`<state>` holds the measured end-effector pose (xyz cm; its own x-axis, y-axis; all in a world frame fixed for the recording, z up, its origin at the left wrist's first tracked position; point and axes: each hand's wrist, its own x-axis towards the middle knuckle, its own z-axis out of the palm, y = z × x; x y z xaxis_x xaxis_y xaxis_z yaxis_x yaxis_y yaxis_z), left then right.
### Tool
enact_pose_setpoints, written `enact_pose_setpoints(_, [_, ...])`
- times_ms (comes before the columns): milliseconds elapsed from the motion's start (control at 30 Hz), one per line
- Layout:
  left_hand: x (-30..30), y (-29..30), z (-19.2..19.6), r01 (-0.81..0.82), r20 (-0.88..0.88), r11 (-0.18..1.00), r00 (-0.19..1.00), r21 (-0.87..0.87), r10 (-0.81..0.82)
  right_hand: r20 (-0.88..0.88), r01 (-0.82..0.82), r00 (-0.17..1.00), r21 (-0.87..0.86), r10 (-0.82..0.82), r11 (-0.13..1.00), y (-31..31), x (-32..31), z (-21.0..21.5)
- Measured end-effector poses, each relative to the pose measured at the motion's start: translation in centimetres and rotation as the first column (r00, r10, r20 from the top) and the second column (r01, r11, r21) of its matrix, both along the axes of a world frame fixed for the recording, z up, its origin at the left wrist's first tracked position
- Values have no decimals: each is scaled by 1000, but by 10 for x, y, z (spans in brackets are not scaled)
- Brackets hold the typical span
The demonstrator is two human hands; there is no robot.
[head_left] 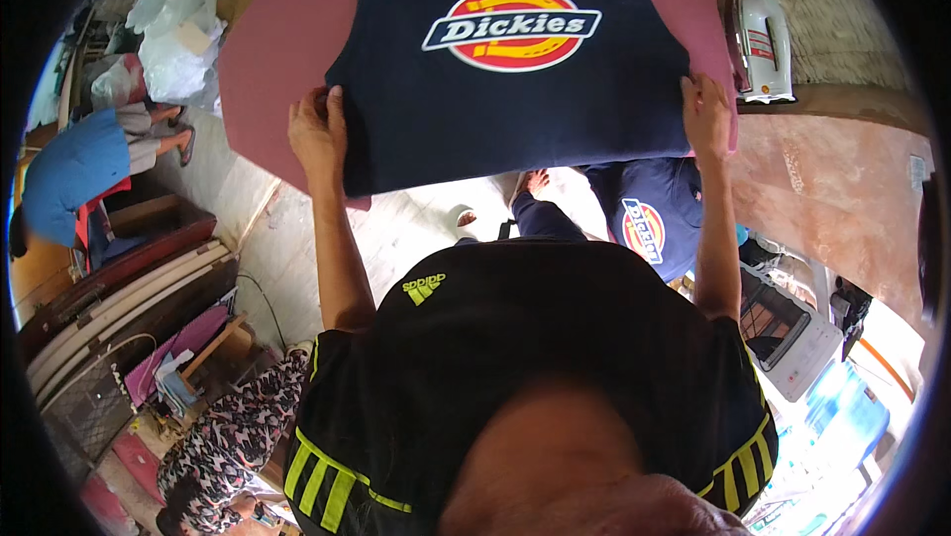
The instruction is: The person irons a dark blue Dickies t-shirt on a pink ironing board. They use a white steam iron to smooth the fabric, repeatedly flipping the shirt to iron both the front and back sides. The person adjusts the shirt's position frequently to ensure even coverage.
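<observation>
A navy blue shirt (446, 110) with a red, yellow and white printed emblem is spread over a pink padded board (282, 70). My left hand (319, 135) pinches the shirt's left edge near the lower corner. At the opposite edge, my right hand (705, 118) grips the cloth between thumb and fingers. The shirt's lower hem hangs along the board's near side. Just beyond my right hand, a white iron (763, 46) rests beside the board.
Another navy printed garment (649, 214) lies below the board on the right. A person in a blue shirt (69, 169) bends over at the left, and a person in patterned clothes (233, 437) is at the lower left. Plastic bags (178, 41) are piled at the far left.
</observation>
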<state>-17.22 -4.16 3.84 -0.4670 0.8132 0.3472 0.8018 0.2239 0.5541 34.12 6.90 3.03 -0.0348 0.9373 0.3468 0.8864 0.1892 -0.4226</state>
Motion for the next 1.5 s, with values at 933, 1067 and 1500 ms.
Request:
enact_pose_setpoints(933, [-61, 358, 25, 697, 59, 698, 713, -165, -698, -118, -196, 967, 219, 225, 956, 294, -132, -20])
enact_pose_setpoints(1067, [-56, 378, 30, 633, -62, 750, 755, -193, -653, -179, -157, 969, 88, 171, 984, 309, -129, -7])
enact_pose_setpoints(1500, [178, 399, -14, 769, 374, 560, 443, 309, -815, -725, -429, 665, -174, 179, 887, 314, -131, -10])
